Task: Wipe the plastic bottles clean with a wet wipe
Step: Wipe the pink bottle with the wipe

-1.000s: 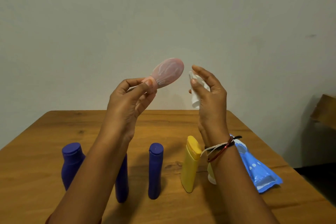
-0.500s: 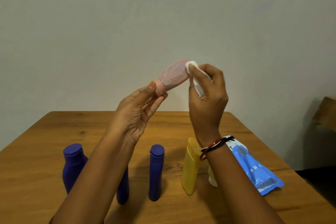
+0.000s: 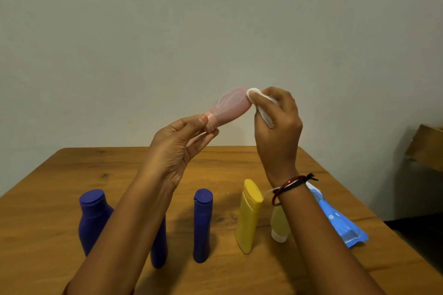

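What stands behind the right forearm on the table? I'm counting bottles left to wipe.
Behind the right forearm a pale yellow bottle with a white cap shows partly, beside the yellow bottle. The arm covers its right side, and part of the blue wipes pack.

Against the frame from a second ago, the right hand [image 3: 275, 124] no longer stands apart from the pink bottle [image 3: 231, 106]: its thumb now presses the white wet wipe [image 3: 257, 97] onto the bottle's rounded far end. The wipe, then hanging loose between the fingers, is bunched against the plastic. The left hand [image 3: 182, 148] has turned palm-up; thumb and fingers pinch the bottle's cap end. The bottle itself lies lower and flatter, tilting up toward the right. Both hands sit slightly lower than before.
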The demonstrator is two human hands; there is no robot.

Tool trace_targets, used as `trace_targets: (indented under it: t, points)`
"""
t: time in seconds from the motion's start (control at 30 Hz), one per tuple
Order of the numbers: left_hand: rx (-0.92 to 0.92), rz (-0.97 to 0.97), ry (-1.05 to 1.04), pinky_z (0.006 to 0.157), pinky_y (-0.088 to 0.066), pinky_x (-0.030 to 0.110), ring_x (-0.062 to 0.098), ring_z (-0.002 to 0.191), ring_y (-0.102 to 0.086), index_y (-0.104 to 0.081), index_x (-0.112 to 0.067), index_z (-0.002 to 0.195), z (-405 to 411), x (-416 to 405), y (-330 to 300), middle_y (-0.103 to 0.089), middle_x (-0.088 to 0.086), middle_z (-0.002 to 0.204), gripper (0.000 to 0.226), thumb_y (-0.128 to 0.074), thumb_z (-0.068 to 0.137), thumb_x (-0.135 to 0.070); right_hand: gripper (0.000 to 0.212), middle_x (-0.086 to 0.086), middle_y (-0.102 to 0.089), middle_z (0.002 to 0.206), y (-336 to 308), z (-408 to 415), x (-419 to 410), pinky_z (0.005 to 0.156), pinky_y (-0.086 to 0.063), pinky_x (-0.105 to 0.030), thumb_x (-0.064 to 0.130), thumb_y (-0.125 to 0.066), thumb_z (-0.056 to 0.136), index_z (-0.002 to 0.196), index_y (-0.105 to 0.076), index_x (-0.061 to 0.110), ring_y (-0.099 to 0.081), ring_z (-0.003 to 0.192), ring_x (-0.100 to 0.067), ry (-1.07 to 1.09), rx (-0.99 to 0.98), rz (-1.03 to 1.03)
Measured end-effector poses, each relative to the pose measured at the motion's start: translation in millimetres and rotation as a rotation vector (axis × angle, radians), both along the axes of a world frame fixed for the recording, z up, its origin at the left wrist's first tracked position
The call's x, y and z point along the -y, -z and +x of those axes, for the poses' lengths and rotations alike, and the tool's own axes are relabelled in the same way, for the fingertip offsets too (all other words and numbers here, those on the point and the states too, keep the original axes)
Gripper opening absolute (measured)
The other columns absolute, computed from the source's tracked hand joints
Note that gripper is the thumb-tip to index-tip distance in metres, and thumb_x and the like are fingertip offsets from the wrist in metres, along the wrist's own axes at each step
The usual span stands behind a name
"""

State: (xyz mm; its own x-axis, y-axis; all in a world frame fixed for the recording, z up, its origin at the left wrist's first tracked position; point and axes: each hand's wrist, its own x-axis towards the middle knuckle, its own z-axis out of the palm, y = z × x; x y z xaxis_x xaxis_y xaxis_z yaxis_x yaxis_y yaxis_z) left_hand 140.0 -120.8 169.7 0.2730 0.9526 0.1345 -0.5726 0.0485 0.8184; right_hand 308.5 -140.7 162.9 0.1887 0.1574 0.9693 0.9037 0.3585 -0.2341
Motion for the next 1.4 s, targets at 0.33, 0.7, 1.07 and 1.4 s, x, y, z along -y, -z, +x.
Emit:
trace_targets:
  t: [0.33, 0.7, 1.07, 1.4]
  points:
    - [-0.165, 0.184, -0.102, 0.070, -0.056, 0.020, 0.020, 0.089, -0.073, -0.070, -0.007, 0.101, 2, -2, 10, -0.075, 0.005, 0.094, 0.031, -0.071, 0.073, -0.022, 0.036, -0.014, -0.058, 0.112, 26, -40, 9, 0.092, -0.043, -0.017, -0.005, -0.061, 0.080, 0.114, -0.065, 0.005, -0.052, 0.106, -0.020, -0.126, 0.185, -0.106]
    - [-0.344, 0.263, -0.172, 0.088, -0.055, 0.037, 0.022, 0.096, -0.070, -0.073, -0.018, 0.098, 1, -3, 12, -0.075, 0.002, 0.096, 0.019, -0.073, 0.080, -0.015, 0.030, -0.013, -0.060, 0.106, 3, 5, 7, 0.078, -0.053, -0.033, -0.007, -0.060, 0.084, 0.111, -0.067, 0.006, -0.058, 0.098, -0.024, 0.004, -0.085, -0.124]
    - [-0.474, 0.519, -0.367, 0.065, -0.051, 0.009, -0.004, 0.084, -0.068, -0.068, -0.025, 0.098, 3, 4, 10, -0.071, -0.012, 0.095, 0.030, -0.079, 0.073, -0.011, 0.030, -0.013, -0.059, 0.109, 10, -18, 11, 0.084, -0.049, -0.025, -0.001, -0.054, 0.085, 0.111, -0.068, 0.006, -0.056, 0.101, -0.024, -0.078, 0.064, -0.153]
    - [-0.541, 0.667, -0.392, 0.069, -0.049, 0.007, -0.009, 0.091, -0.065, -0.064, -0.024, 0.088, 5, 8, 11, -0.069, -0.021, 0.095, 0.026, -0.078, 0.073, -0.007, 0.028, -0.010, -0.059, 0.104, 7, -14, 15, 0.080, -0.053, -0.029, -0.005, -0.061, 0.083, 0.107, -0.070, 0.007, -0.058, 0.098, -0.018, -0.052, -0.092, -0.107]
